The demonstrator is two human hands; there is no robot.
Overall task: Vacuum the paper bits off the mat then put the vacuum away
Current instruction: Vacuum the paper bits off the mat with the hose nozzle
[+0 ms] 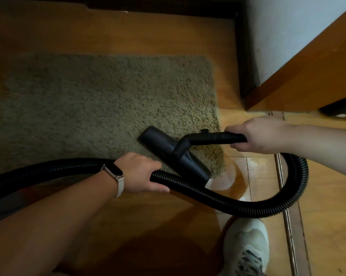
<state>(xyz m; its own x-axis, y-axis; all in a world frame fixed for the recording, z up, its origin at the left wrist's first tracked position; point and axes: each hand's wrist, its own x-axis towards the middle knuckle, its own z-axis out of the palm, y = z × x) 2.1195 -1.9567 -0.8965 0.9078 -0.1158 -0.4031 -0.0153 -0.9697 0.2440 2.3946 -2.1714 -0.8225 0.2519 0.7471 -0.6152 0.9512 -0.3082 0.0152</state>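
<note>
Floor nozzle: The black floor nozzle (pixel 168 150) is lying on the near right corner of the mat (pixel 100 100). Its near end is overhanging the mat edge above the wooden floor (pixel 128 36).
Wand: The rigid wand (pixel 214 137) is running from the nozzle neck to the right.
Right hand: The right hand (pixel 261 136) is gripping the end of the wand, fingers curled fully round it.
Left hand: The left hand (pixel 142 172) is gripping the ribbed hose (pixel 247 204) just beside the nozzle, fingers wrapped round it. A wrist band (pixel 114 174) is showing on that arm.
Hose: It is looping from the wand round the right side, passing through the left hand and leaving at the left edge. The vacuum body is not showing plainly.
Progress: Vacuuming appears to be under way. No paper bits are standing out on the mat, though the picture is dim and slightly blurred, so small bits cannot be ruled out.
Remaining: Any last passes over the mat, then putting the vacuum away, which is not yet done.
Mat surface: Shaggy, olive-grey pile is likely dragging on the nozzle.
Floor: Glossy boards are reflecting light near the mat corner.
Room: A pale wall (pixel 297 36) and a wooden panel (pixel 317 76) are closing in the upper right. A light shoe (pixel 245 248) is standing near the hose.
</note>
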